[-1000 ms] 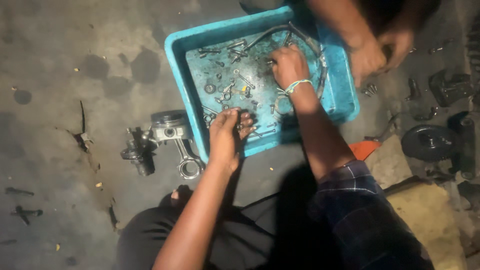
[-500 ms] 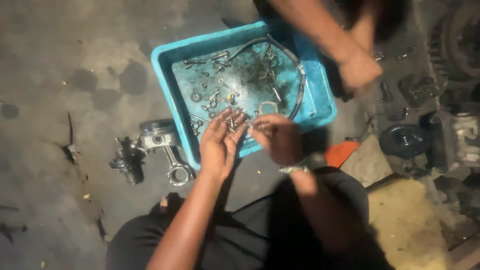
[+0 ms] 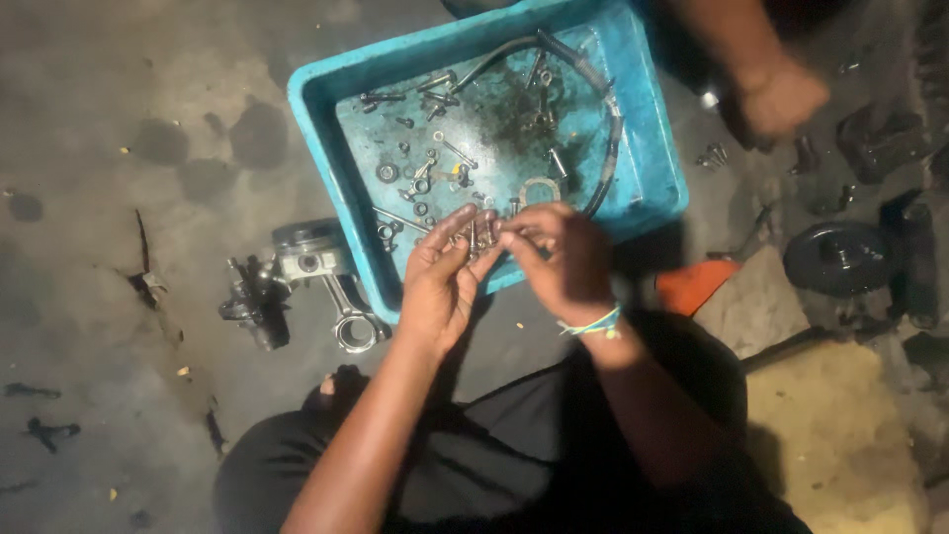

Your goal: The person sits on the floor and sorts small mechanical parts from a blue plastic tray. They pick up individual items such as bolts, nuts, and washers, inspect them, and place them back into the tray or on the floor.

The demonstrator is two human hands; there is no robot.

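both hands have drawn together since a second ago, off the tray floor and up over its near rim. left hand [image 3: 440, 282] and right hand [image 3: 559, 259] meet at centre frame, fingertips pinched on a small metal bolt [image 3: 481, 235] between them; which hand really bears it, cannot tell. shallow blue plastic tray [image 3: 652, 168] sits upper centre, bolts and washers scattered inside, black rubber hose [image 3: 599, 94] curled along its right wall. steel piston with connecting rod [image 3: 321, 272] lies on concrete, left of tray. another person's hand [image 3: 781, 99] upper right.
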